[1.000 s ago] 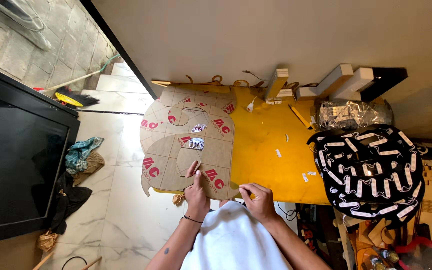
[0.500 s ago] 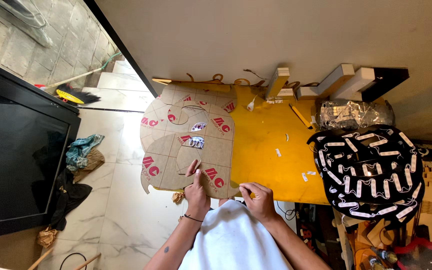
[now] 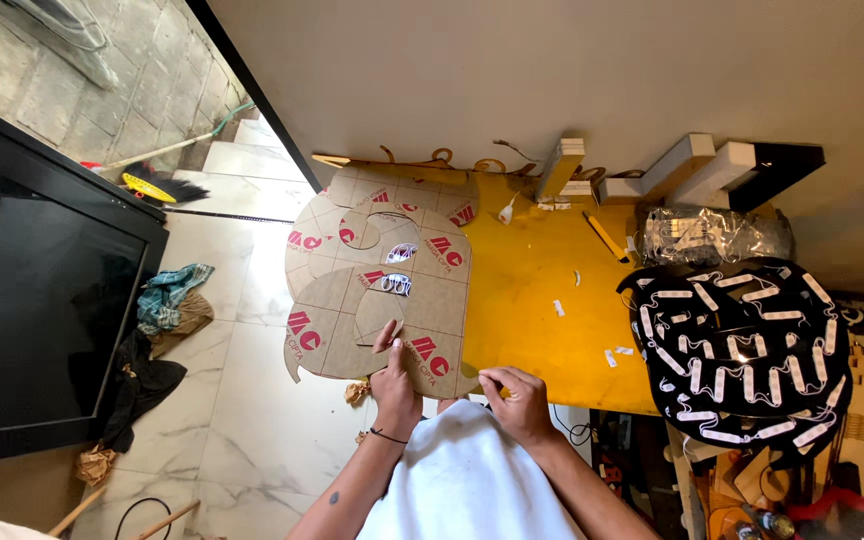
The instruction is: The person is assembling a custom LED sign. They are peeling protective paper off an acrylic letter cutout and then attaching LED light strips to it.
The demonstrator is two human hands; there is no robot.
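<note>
Pressing flat, your left hand (image 3: 393,385) pins the cardboard cutout (image 3: 382,285), fingers spread; your right hand (image 3: 522,400) pinches its near edge at five o'clock. Keep it flat on the yellow counter (image 3: 537,270). Toward two o'clock lies the black light panel (image 3: 742,350).

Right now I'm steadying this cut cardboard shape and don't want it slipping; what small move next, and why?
Probably keep the left hand pressed flat and slide the cardboard shape farther onto the yellow table: its left part overhangs the edge, while the right hand only pinches its near corner.
</note>
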